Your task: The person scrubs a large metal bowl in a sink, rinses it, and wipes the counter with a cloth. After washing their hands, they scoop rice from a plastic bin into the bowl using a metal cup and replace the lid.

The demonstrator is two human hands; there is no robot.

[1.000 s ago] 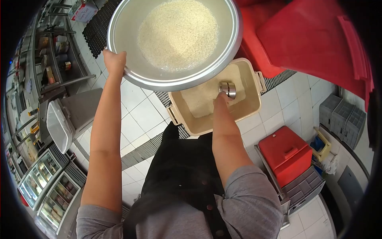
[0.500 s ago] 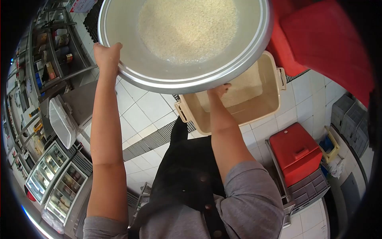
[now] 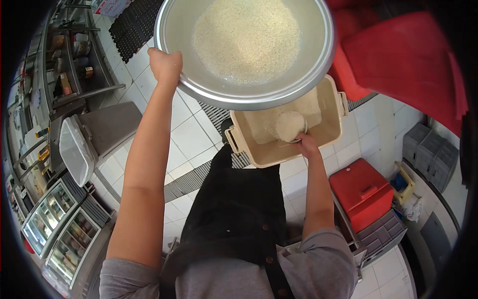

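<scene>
A large silver pot [image 3: 308, 82] with rice [image 3: 246, 42] in it fills the top centre. My left hand [image 3: 167, 66] grips the pot's left rim, thumb over the edge. Below the pot, partly hidden by it, is a beige bin [image 3: 328, 139] with side handles and rice at its bottom. Inside the bin, my right hand [image 3: 307, 145] is closed on a round scoop [image 3: 291, 126] heaped with rice.
Red containers [image 3: 403, 55] stand at the upper right. Lower right are a red box [image 3: 361, 194] and grey crates [image 3: 430, 154]. A grey bin with a white liner [image 3: 77, 149], shelves and a glass display case [image 3: 50, 207] are left. A black mat [image 3: 132, 30] lies upper left.
My right hand has come out from under the pot's edge, and the rice-filled scoop now shows. In view, the pot and my left hand have shifted right.
</scene>
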